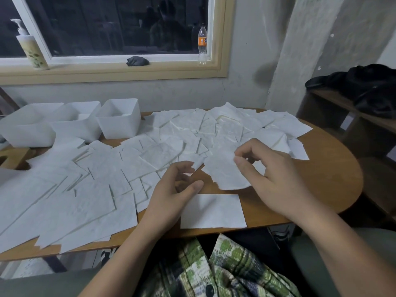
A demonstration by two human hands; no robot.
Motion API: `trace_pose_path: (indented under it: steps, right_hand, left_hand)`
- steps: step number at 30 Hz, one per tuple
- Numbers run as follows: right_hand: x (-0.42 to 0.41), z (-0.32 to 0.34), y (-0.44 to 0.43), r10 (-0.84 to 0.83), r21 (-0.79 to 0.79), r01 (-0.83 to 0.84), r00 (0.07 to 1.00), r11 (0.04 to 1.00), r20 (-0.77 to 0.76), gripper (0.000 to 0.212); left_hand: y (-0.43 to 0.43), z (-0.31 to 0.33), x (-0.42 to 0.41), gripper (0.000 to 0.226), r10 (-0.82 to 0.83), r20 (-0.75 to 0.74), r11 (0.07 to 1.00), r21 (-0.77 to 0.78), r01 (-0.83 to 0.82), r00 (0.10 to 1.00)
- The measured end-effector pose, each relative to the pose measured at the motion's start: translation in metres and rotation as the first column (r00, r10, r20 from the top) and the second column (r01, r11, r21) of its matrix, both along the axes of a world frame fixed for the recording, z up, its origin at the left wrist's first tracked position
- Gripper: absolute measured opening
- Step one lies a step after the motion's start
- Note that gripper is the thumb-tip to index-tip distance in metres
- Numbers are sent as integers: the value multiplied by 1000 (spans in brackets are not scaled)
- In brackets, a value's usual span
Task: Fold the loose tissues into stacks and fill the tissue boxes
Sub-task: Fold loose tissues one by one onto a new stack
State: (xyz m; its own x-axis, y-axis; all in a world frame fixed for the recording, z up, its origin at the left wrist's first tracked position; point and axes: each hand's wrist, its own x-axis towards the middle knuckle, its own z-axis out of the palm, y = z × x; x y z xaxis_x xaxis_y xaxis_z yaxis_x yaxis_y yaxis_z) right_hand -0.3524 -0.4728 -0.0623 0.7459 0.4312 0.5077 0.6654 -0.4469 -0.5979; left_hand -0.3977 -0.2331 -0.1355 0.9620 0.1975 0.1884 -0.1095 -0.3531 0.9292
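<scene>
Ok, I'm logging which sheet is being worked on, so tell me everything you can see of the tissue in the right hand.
The tissue is a thin white sheet of soft, faintly textured paper, slightly crumpled, with a curling lower edge. The right hand pinches its upper right edge between thumb and fingers, holding it tilted above the wooden table. Its lower edge ends near a flat folded tissue. The left hand, loosely curled, is beside it, apparently not touching.

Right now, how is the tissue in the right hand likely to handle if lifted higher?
Probably floppy: the tissue sags and ripples below where the right hand pinches it. Likely very light, since a fingertip pinch seems enough to hold it. Its ragged lower edge suggests it may tear easily.
</scene>
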Motion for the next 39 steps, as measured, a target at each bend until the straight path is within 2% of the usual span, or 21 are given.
trace_pose_path:
  steps: [3,6,11,15,19,25,28,35,39]
  right_hand:
    - [-13,4,3,36,91,-35,999,995,-15,9]
    - [-14,-3,5,31,168,-21,998,986,-59,7]
    - [-5,-36,2,-70,210,108,981,972,-180,6]
    - [-4,-58,-1,-130,181,176,962,968,-240,15]
    - [-11,-77,-3,-203,68,221,957,973,-207,26]
    - [-21,-90,-7,-244,-92,232,955,968,-166,28]
    - [-24,-94,-8,-258,-163,235,956,958,-138,29]
    - [-22,-92,-9,-258,-240,227,960,944,-108,27]
    - [-15,-88,-12,-249,-265,208,960,941,-128,17]
  left_hand:
    - [0,7,-2,45,-79,-58,990,-124,72,995]
    - [3,11,-6,25,-187,-121,935,-326,139,975]
    - [12,11,-9,16,-175,-113,932,-338,128,978]
    - [15,13,-11,11,-138,-159,966,-238,97,978]
    - [16,12,-10,7,-80,-190,996,-57,70,978]
    - [19,1,-3,16,21,-173,957,290,31,985]
    - [18,1,-3,11,19,-169,939,342,41,985]
    - [17,-3,-2,21,20,-146,890,454,49,989]
    - [17,-5,-3,24,28,-113,862,505,33,993]
